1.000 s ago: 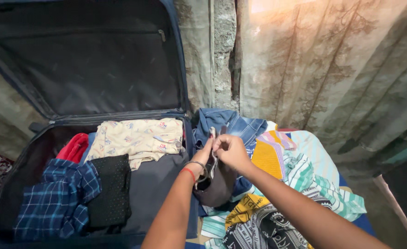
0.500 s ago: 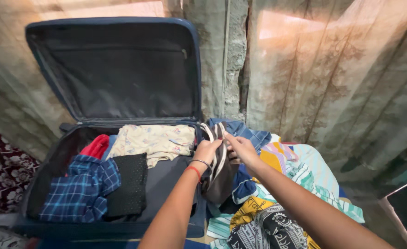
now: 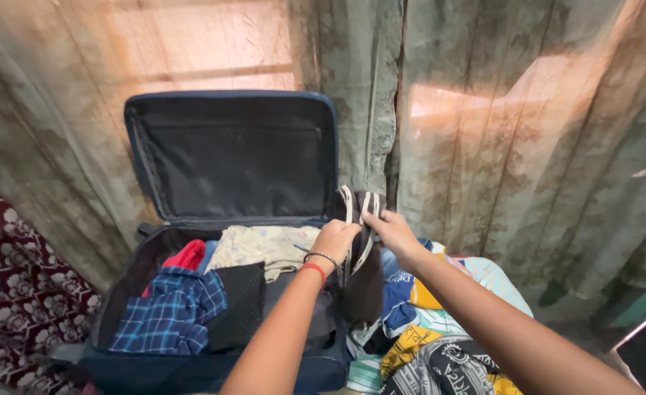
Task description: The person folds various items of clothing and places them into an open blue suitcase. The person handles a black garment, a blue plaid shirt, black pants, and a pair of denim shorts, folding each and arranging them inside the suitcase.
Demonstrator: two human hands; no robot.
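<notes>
Both hands hold a dark garment with pale striped trim [image 3: 358, 256] upright, just right of the open suitcase [image 3: 228, 292]. The left hand [image 3: 335, 240] has its fingers closed on the top edge; the right hand [image 3: 392, 228] pinches the striped band beside it. The garment hangs below the fingers, above the clothes pile [image 3: 425, 329]. For a clean fold, keep both grips level, tension the top edge evenly, and let the cloth hang free.
</notes>
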